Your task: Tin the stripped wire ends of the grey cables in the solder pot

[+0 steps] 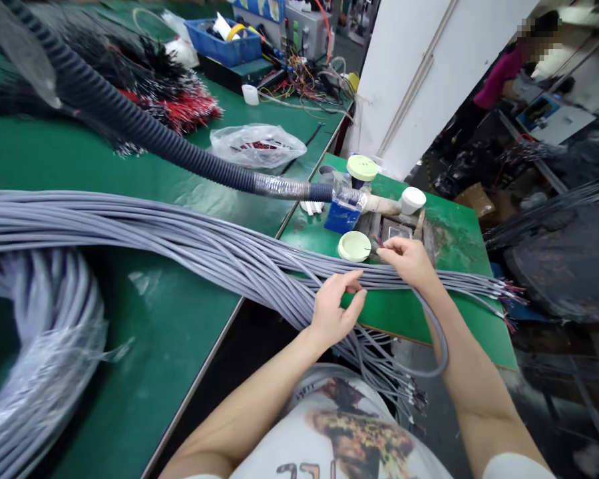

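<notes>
My right hand (pixel 410 259) is closed in a pinch on the end of a grey cable (pixel 442 342). Thin coloured wires (pixel 377 241) stick out past its fingertips, over a round pale-green dish (pixel 354 246). From that hand the cable loops down and back toward my body. My left hand (pixel 335 307) is just above the thick bundle of grey cables (pixel 219 256), its thumb and fingers apart with nothing between them. The bundle runs across both green tables, and stripped wire ends (pixel 512 296) show at its right end.
A ribbed black hose (pixel 180 150) arches to a blue box (pixel 341 216) beside a soldering area. A white cup (pixel 412 199) and a yellow-lidded jar (pixel 362 167) stand there. A wrapped cable coil (pixel 44 372) lies left. Another person (pixel 504 76) is at back right.
</notes>
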Motion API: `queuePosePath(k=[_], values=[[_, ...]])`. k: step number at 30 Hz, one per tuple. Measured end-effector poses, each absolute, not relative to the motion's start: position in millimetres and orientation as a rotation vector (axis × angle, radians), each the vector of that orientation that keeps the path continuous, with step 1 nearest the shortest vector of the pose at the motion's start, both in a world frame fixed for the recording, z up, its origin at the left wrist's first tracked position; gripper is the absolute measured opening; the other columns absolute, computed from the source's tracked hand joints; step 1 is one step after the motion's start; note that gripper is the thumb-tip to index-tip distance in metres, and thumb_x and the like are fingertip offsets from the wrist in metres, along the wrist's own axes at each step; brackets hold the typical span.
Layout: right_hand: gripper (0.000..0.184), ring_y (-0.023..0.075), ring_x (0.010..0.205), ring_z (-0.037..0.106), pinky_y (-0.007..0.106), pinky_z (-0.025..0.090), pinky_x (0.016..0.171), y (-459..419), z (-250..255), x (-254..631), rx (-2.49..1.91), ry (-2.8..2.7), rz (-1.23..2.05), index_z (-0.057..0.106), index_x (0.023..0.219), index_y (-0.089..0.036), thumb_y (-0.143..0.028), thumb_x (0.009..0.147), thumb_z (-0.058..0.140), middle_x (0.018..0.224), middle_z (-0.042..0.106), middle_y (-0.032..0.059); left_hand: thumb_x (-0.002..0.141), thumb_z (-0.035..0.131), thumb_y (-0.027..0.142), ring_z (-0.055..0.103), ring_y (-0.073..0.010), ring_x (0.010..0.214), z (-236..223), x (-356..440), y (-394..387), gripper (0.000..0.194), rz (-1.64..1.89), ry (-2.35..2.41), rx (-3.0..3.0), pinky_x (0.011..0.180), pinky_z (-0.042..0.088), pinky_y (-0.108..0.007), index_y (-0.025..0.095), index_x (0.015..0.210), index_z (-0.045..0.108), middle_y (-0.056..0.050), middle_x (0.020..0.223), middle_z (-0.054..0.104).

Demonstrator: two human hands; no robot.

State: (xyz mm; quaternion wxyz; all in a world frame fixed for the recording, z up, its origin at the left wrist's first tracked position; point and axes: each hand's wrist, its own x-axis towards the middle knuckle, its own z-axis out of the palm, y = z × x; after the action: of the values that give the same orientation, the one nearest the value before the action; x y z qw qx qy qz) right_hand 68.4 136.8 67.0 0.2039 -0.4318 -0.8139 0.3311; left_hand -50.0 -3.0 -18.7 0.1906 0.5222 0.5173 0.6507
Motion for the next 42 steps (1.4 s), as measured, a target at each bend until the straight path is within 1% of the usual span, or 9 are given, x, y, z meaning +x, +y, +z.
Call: queuePosePath(k=[2,5,10,19,24,28,30,34,42], values=[[0.025,0.0088,0.051,0.037,0.023,0.026,0.049,154,62,59,-1.252,-2.391,0.847,0.053,0.057,-0.016,-0.033,0.074,0.057,0.052,0.043,-0.0037,0.085,0.057,0.018,0.058,-0.0161,0.075,-28,-53,-4,0.028,1.773,1.538,1.643,0.074,0.044,-0.032,0.019,0.113,0.058,-0.004,0.081,0.066],[0.023,0.0100,0.053,0.042,0.023,0.029,0.051,171,53,47,-1.342,-2.542,0.725,0.057,0.058,-0.016,-0.033,0.074,0.054,0.052,0.049,-0.0022,0.085,0.055,0.018,0.059,-0.0164,0.073,-34,-54,-3,0.023,1.711,1.579,1.789,0.070,0.041,-0.032,0.019,0.107,0.060,-0.004,0.079,0.067],[0.019,0.0120,0.055,0.047,0.023,0.030,0.053,182,46,33,-1.401,-2.642,0.645,0.064,0.059,-0.015,-0.029,0.070,0.055,0.053,0.056,0.0002,0.086,0.054,0.018,0.059,-0.0161,0.070,-33,-54,-3,0.019,1.693,1.575,1.839,0.068,0.039,-0.032,0.019,0.102,0.062,-0.005,0.079,0.069],[0.018,0.0132,0.056,0.049,0.025,0.029,0.054,185,39,23,-1.468,-2.711,0.542,0.069,0.062,-0.016,-0.026,0.067,0.055,0.056,0.061,0.0021,0.084,0.055,0.015,0.061,-0.0152,0.071,-33,-54,-3,0.015,1.687,1.554,1.908,0.068,0.039,-0.032,0.019,0.096,0.063,-0.004,0.078,0.069],[0.022,0.0127,0.056,0.049,0.025,0.030,0.054,191,55,42,-1.429,-2.675,0.578,0.068,0.062,-0.015,-0.030,0.070,0.054,0.056,0.059,0.0011,0.083,0.056,0.013,0.060,-0.0152,0.070,-33,-56,-3,0.015,1.687,1.543,1.920,0.067,0.038,-0.032,0.019,0.095,0.062,-0.003,0.077,0.069],[0.027,0.0101,0.050,0.041,0.026,0.028,0.051,218,64,89,-1.536,-2.445,0.639,0.062,0.056,-0.013,-0.036,0.069,0.057,0.050,0.051,-0.0010,0.082,0.056,0.014,0.060,-0.0148,0.070,-34,-55,-3,0.017,1.701,1.530,1.930,0.068,0.039,-0.032,0.020,0.097,0.062,-0.003,0.078,0.070],[0.029,0.0096,0.049,0.040,0.025,0.028,0.050,235,60,112,-1.626,-2.354,0.638,0.061,0.054,-0.013,-0.038,0.067,0.058,0.048,0.049,-0.0015,0.082,0.056,0.014,0.061,-0.0147,0.070,-36,-55,-3,0.017,1.707,1.523,1.935,0.068,0.039,-0.031,0.020,0.098,0.062,-0.003,0.079,0.070],[0.031,0.0100,0.048,0.041,0.025,0.029,0.049,261,42,138,-1.736,-2.283,0.623,0.064,0.055,-0.012,-0.041,0.065,0.058,0.047,0.050,-0.0011,0.082,0.056,0.015,0.061,-0.0150,0.069,-37,-54,-3,0.017,1.711,1.518,1.942,0.069,0.040,-0.031,0.020,0.097,0.061,-0.003,0.078,0.070],[0.030,0.0096,0.046,0.040,0.026,0.028,0.048,276,22,137,-1.811,-2.288,0.608,0.065,0.052,-0.011,-0.039,0.063,0.060,0.042,0.047,-0.0014,0.080,0.058,0.010,0.061,-0.0147,0.069,-35,-55,-3,0.021,1.728,1.486,1.951,0.069,0.040,-0.031,0.021,0.098,0.060,-0.002,0.077,0.070]])
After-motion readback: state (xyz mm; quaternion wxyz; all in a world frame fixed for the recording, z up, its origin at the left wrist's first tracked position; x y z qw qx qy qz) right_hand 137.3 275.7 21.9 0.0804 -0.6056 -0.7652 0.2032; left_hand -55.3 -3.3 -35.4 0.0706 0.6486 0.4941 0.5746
